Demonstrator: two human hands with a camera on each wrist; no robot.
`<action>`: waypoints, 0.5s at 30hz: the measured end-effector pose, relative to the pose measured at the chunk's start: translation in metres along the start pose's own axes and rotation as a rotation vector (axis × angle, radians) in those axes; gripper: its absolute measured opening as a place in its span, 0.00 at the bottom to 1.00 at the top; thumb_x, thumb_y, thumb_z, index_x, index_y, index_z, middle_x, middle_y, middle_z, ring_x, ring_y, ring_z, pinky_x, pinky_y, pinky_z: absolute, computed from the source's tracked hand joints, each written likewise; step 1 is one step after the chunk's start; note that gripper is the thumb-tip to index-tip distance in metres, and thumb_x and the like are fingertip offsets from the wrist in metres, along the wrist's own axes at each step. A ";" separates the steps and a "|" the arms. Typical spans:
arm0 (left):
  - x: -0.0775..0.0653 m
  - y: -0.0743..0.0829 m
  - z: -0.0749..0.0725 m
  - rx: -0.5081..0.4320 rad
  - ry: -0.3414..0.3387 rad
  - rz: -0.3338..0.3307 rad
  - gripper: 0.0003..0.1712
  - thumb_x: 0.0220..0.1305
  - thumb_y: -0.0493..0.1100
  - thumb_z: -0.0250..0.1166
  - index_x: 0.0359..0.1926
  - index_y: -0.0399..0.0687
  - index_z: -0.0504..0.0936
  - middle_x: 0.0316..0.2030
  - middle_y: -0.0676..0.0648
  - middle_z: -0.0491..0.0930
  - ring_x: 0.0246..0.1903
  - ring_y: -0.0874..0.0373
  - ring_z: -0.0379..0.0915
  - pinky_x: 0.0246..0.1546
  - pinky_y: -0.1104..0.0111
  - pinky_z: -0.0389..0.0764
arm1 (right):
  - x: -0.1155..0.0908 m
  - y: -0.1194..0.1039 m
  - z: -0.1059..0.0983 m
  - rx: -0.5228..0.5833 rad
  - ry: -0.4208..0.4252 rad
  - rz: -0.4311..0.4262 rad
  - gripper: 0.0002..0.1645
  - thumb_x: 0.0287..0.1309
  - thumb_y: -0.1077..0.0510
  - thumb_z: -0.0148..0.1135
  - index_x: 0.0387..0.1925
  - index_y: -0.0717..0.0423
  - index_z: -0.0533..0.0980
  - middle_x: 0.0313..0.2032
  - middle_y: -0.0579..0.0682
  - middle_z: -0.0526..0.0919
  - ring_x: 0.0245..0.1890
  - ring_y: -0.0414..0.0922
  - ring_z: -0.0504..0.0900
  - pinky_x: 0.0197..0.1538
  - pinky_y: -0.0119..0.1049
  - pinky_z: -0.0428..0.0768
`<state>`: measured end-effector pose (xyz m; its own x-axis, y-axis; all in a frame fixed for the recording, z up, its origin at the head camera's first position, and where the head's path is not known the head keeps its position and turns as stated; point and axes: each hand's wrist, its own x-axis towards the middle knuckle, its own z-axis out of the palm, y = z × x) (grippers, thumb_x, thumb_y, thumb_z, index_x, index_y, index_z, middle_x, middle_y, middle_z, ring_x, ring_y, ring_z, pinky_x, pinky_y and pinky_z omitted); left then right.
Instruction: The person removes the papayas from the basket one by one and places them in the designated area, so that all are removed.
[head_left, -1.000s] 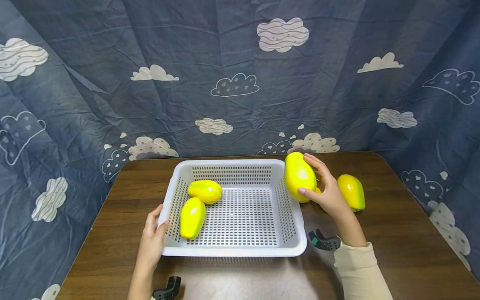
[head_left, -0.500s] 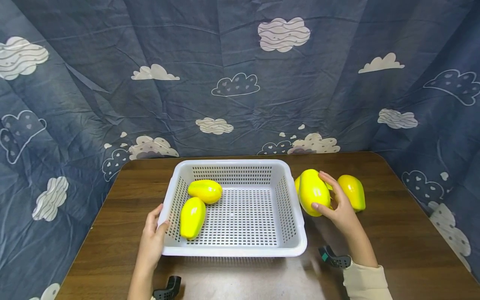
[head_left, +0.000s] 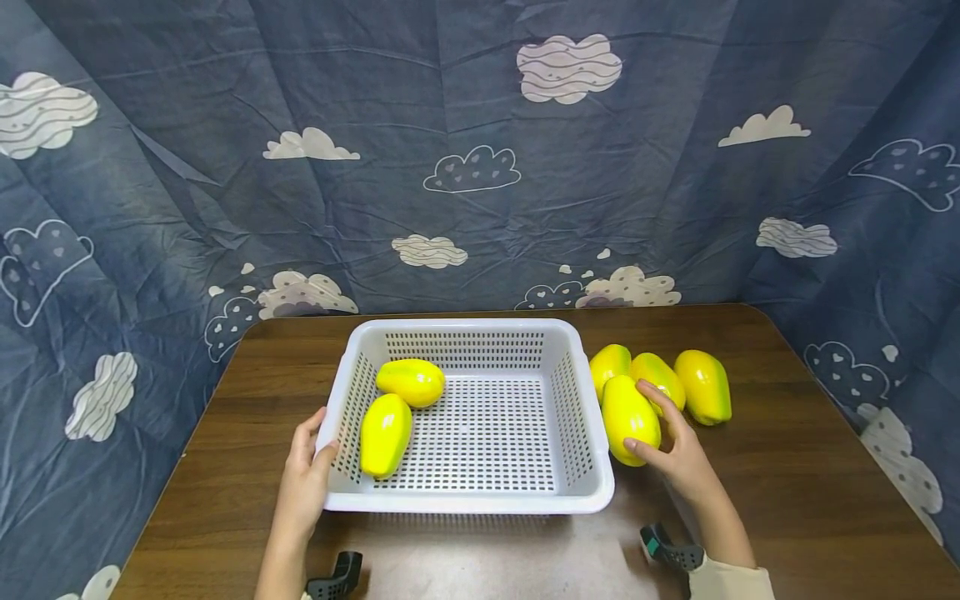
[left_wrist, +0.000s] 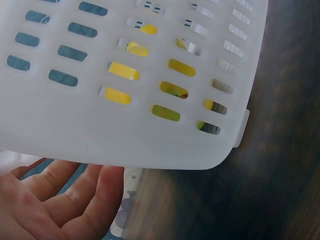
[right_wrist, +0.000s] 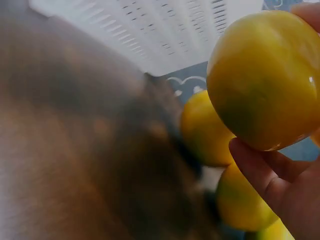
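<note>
My left hand (head_left: pixel 306 467) holds the left rim of a white plastic basket (head_left: pixel 465 502), thumb over the edge and fingers outside; the left wrist view shows those fingers (left_wrist: pixel 95 200) against the slotted wall. Just beyond the basket's right side, my right hand (head_left: pixel 678 454) grips a glossy yellow mango (head_left: pixel 628 421), thumb at its near side and fingers at its far side. In the right wrist view, that mango (right_wrist: pixel 265 80) has a greenish patch. Inside the basket, two mangoes lie toward the left: one crosswise (head_left: pixel 410 382), one lengthwise (head_left: pixel 386 436).
Behind the held mango, several more sit on the brown wooden table (head_left: pixel 810 500): one by the basket wall (head_left: pixel 610 365), one in the middle (head_left: pixel 657 379) and one farther right (head_left: pixel 702 386). A blue cloud-patterned curtain (head_left: pixel 480 217) hangs behind the table's back edge.
My right hand has carried the mango from over the basket's right rim outward and down toward me, uncovering the mangoes behind. The left hand and basket stay put.
</note>
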<state>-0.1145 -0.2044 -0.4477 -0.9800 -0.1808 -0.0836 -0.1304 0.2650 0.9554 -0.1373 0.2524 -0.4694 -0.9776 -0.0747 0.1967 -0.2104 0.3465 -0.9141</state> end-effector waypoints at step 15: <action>-0.002 0.000 -0.001 -0.005 -0.003 -0.002 0.28 0.67 0.39 0.45 0.66 0.52 0.52 0.57 0.37 0.65 0.50 0.46 0.69 0.46 0.58 0.71 | -0.017 0.023 0.011 -0.041 -0.081 0.079 0.46 0.46 0.61 0.65 0.66 0.53 0.54 0.66 0.58 0.50 0.63 0.60 0.47 0.54 0.68 0.44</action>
<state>-0.1127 -0.2046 -0.4472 -0.9801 -0.1789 -0.0862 -0.1315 0.2596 0.9567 -0.1254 0.2510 -0.4981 -0.9882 -0.1206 0.0940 -0.1344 0.3920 -0.9101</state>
